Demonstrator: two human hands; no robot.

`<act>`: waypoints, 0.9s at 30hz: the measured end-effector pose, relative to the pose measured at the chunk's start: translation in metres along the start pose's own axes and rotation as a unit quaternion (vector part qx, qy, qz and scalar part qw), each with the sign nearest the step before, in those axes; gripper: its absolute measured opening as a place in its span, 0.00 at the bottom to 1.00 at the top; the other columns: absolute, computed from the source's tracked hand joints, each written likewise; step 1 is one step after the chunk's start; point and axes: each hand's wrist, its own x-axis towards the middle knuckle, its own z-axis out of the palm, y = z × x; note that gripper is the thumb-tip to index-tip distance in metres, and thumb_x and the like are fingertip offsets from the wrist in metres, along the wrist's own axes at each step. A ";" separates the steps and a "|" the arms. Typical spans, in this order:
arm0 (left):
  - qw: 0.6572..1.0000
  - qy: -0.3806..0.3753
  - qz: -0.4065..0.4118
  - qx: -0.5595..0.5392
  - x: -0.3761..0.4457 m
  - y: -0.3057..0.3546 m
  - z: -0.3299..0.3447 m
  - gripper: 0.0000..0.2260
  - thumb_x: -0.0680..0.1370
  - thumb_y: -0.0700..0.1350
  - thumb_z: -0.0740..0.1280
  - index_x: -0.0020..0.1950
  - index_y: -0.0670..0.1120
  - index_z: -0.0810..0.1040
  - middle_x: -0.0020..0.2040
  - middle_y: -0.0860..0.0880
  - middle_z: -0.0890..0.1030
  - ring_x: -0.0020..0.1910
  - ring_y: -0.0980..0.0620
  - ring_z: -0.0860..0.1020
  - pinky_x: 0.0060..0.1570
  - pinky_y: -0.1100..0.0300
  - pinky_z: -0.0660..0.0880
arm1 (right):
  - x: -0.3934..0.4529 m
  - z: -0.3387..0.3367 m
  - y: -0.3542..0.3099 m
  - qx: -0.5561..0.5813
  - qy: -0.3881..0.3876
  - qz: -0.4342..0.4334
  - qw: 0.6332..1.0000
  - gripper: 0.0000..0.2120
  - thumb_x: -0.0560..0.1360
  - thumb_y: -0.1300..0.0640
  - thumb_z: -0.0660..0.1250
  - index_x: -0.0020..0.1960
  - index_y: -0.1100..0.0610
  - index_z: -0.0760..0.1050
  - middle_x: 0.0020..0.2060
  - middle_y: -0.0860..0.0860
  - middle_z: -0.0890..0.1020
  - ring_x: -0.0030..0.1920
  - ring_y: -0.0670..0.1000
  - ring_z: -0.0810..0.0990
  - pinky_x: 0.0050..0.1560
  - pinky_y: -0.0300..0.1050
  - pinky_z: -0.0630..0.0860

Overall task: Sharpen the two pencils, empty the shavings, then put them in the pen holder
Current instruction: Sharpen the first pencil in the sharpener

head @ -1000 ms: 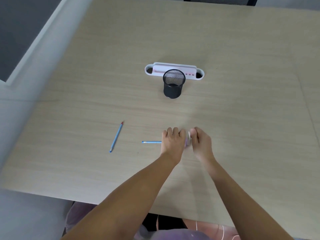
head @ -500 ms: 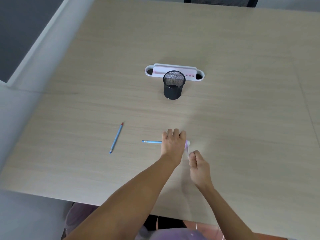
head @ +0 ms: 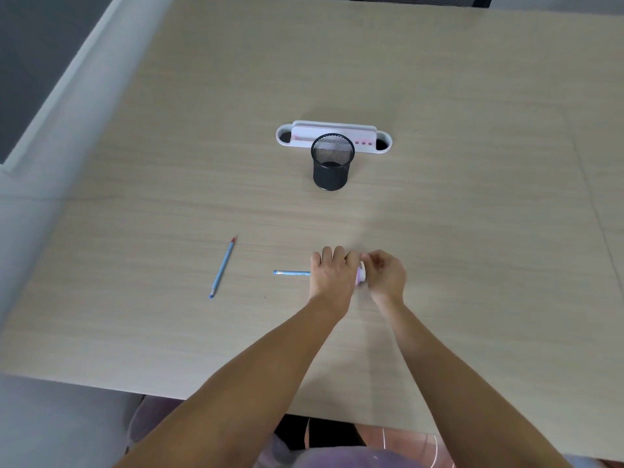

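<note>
The tabletop (head: 439,231) carries a black mesh pen holder (head: 332,163), partly hiding a white tray (head: 334,130) behind it. Nearer than the holder, the left hand (head: 332,278) grips a blue pencil (head: 292,272), tip concealed. The right hand (head: 385,275) pinches a mostly hidden pinkish sharpener (head: 360,275). A second pencil (head: 222,267) lies leftward.

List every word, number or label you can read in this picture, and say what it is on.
None can be read.
White and pink holder: three pink dots, no letters visible.
Pencil in the left hand: no print visible on the blue pencil.
Loose pencil: no print visible.
Mesh cup: no label.
</note>
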 end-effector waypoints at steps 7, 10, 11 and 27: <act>1.000 -0.020 -0.003 0.015 -0.002 0.004 -0.003 0.27 0.55 0.45 0.77 0.48 0.49 0.67 0.41 0.51 0.74 0.39 0.49 0.71 0.37 0.57 0.59 | -0.077 -0.002 0.032 -0.016 0.010 -0.071 0.997 0.17 0.75 0.56 0.49 0.38 0.58 0.74 0.36 0.53 0.79 0.40 0.57 0.75 0.42 0.49 0.69; 1.000 -0.012 -0.006 0.016 -0.002 0.003 -0.003 0.27 0.53 0.46 0.77 0.46 0.49 0.68 0.39 0.51 0.74 0.38 0.49 0.71 0.36 0.57 0.59 | -0.086 -0.020 0.023 0.032 -0.028 -0.071 0.997 0.15 0.81 0.56 0.53 0.38 0.57 0.71 0.34 0.51 0.75 0.35 0.50 0.73 0.38 0.43 0.68; 1.000 -0.002 -0.002 0.013 -0.001 0.002 -0.001 0.26 0.54 0.46 0.77 0.46 0.49 0.68 0.39 0.51 0.74 0.38 0.49 0.71 0.36 0.57 0.60 | -0.082 -0.026 0.016 0.035 -0.036 -0.088 0.995 0.15 0.80 0.57 0.55 0.36 0.58 0.69 0.32 0.51 0.72 0.33 0.49 0.70 0.36 0.44 0.66; 1.000 0.022 -0.009 0.007 -0.001 0.001 -0.002 0.27 0.46 0.47 0.78 0.40 0.49 0.72 0.34 0.51 0.73 0.33 0.49 0.72 0.33 0.59 0.64 | -0.012 0.008 0.013 -0.080 0.034 -0.012 0.996 0.10 0.71 0.54 0.58 0.31 0.49 0.70 0.34 0.50 0.78 0.41 0.55 0.76 0.42 0.51 0.69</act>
